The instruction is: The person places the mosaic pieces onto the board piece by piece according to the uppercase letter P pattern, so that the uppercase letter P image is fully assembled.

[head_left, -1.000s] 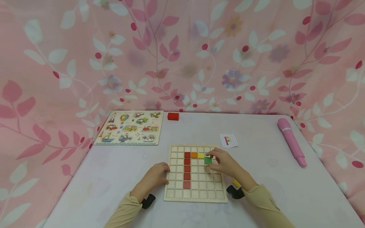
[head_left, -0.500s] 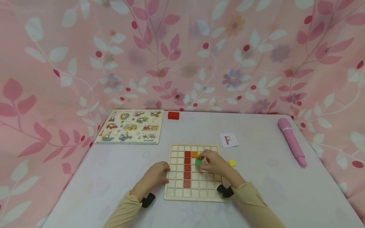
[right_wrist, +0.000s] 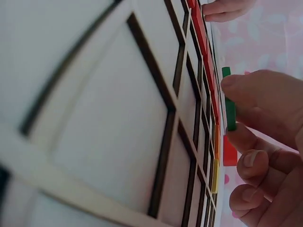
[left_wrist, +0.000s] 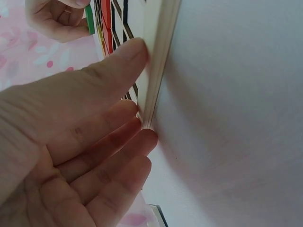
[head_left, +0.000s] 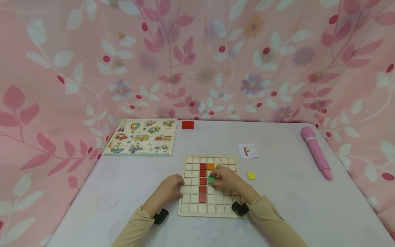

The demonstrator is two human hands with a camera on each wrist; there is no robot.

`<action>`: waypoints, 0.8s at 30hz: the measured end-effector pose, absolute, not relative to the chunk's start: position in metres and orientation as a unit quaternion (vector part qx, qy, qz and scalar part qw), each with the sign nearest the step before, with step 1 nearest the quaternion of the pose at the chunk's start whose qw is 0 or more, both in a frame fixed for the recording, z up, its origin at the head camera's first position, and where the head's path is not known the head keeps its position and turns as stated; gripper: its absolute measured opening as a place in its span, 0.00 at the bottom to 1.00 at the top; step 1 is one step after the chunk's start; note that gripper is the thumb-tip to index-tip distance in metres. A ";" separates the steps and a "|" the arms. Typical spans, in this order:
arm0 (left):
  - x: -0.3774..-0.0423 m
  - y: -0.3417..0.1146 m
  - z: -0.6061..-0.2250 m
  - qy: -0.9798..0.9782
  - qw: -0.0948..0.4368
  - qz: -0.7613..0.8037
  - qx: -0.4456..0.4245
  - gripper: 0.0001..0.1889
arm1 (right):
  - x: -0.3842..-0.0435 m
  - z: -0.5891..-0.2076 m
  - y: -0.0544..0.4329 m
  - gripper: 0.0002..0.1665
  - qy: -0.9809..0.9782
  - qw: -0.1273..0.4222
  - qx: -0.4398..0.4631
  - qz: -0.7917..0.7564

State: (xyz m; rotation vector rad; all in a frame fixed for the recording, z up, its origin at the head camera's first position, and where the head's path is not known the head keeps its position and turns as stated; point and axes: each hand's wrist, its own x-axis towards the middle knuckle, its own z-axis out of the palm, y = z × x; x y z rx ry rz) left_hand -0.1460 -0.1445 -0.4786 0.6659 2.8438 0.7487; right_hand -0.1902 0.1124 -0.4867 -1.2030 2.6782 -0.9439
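Note:
A wooden grid board [head_left: 215, 208] lies flat on the table. Its left edge is touched by my left hand [head_left: 168, 188], thumb and fingertips along the side, fingers loosely bent. My right hand [head_left: 226, 178] pinches a green square tile [right_wrist: 229, 104] between thumb and forefinger, close over the grid, just right of the column of red tiles [head_left: 202, 189]. At the top of that column an orange tile [head_left: 210, 166] sits in the adjoining cell. Beside it, a yellow tile [right_wrist: 215, 176] is mostly covered by my right hand in the head view.
Right of the board lies a loose yellow tile [head_left: 251, 175], with a small pattern card [head_left: 248, 151] behind it. A vehicle picture puzzle [head_left: 142, 137] and a red block [head_left: 187, 125] are at the back left. A pink stick-shaped object [head_left: 316, 152] lies far right.
My right hand has carried the green tile leftward across the grid, towards the red column. The loose yellow tile, partly covered before, now shows fully. My left hand stays at the board's edge.

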 end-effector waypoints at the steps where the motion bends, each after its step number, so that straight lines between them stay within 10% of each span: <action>1: -0.146 -0.144 -0.479 0.942 0.064 0.247 0.219 0.19 | -0.190 -0.487 0.112 0.12 0.870 0.032 -0.389 -0.302; 24: -0.148 -0.144 -0.477 0.939 0.071 0.253 0.220 0.19 | -0.182 -0.478 0.106 0.05 0.890 0.057 -0.394 -0.224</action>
